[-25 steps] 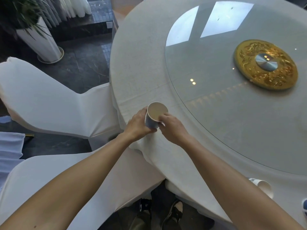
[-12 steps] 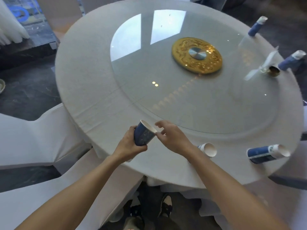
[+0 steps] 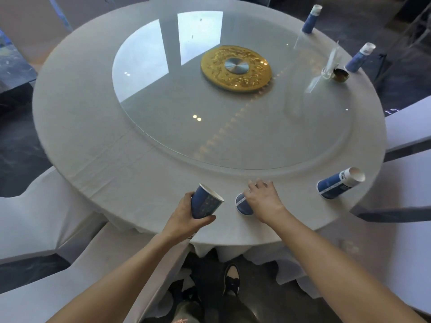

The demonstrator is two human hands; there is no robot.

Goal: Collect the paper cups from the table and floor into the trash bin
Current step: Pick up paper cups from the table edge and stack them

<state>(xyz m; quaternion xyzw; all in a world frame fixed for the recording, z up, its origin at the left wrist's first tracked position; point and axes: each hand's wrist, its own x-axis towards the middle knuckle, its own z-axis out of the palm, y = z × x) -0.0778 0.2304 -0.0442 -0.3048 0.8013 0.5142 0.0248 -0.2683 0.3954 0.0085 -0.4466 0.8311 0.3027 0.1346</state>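
Note:
My left hand (image 3: 186,217) grips a blue paper cup (image 3: 205,203), tilted with its mouth up and to the right, just above the near table edge. My right hand (image 3: 263,201) lies over a second blue cup (image 3: 242,206) that rests on its side on the white tablecloth (image 3: 93,136); its fingers are spread across the cup and not closed on it. A third cup (image 3: 339,185) lies on its side at the right edge. Two more cups (image 3: 311,17) (image 3: 360,57) stand at the far right. No trash bin is in view.
A glass turntable (image 3: 175,127) with a gold centre disc (image 3: 235,67) fills the table's middle. A small dark round object (image 3: 340,74) and clear wrapping (image 3: 331,59) sit at the far right. White-covered chairs (image 3: 35,220) surround the table. My shoes (image 3: 231,280) show below.
My right hand has left the cup in my left hand and moved right onto the cup lying on the table. The view has shifted right and back.

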